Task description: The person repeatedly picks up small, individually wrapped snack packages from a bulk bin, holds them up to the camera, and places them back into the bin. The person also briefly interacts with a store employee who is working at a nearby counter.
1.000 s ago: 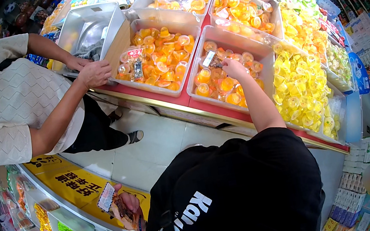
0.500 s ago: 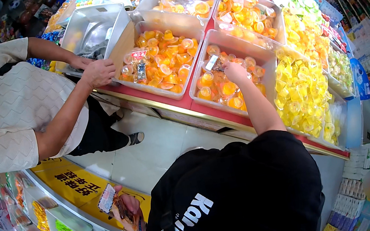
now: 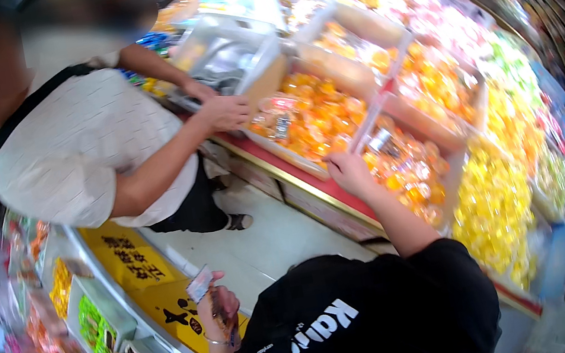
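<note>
Clutching a labelled packet [image 3: 200, 285] in wrapped fingers, the left hand [image 3: 222, 306] sits at seven o'clock, a neighbour in white [image 3: 61, 143] at ten.
A walled tub [image 3: 456, 183] of orange cups [image 3: 415, 179] flanks the right hand [image 3: 350, 173] at three; whether that hand's curled fingers hold anything, I cannot tell. The packet's long axis runs eleven to five, label at eleven. Half a second earlier, the right hand was inside that tub.

1 left hand [image 3: 221, 308], bare, fingers [image 3: 229, 302] curled in a grip; 1 right hand [image 3: 349, 169], bare, farther forward, forearm [image 3: 402, 214] extended.
</note>
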A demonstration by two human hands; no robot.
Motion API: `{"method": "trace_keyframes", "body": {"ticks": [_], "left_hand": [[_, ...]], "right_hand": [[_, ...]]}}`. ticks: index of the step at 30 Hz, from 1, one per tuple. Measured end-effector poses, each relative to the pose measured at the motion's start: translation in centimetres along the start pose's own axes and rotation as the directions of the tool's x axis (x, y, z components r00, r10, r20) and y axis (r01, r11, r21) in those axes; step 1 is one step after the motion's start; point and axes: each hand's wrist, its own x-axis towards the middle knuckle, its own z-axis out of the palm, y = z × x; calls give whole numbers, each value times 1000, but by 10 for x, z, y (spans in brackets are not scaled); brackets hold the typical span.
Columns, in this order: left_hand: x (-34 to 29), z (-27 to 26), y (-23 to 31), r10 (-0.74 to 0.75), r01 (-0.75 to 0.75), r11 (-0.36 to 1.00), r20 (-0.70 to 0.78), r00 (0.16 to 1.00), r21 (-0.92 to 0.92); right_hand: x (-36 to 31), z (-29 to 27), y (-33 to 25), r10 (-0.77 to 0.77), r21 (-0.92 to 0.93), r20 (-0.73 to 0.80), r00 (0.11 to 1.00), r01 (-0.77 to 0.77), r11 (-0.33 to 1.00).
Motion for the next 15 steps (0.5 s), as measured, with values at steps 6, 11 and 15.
{"method": "trace_keyframes", "body": {"ticks": [6,11,15], "left_hand": [[-14,-8,8,22,-21,1000,-81,996,17],[-30,-12,12,59,-62,998,-209,976,-9],[-43,-15,15,109,-120,993,-287,952,-19]], "right_hand": [[5,23,-26,-56,40,157,986,50,998],[18,42,-50,-145,16,272,951,146,989],[27,53,-86,-294,61,359,886,291,955]]}}
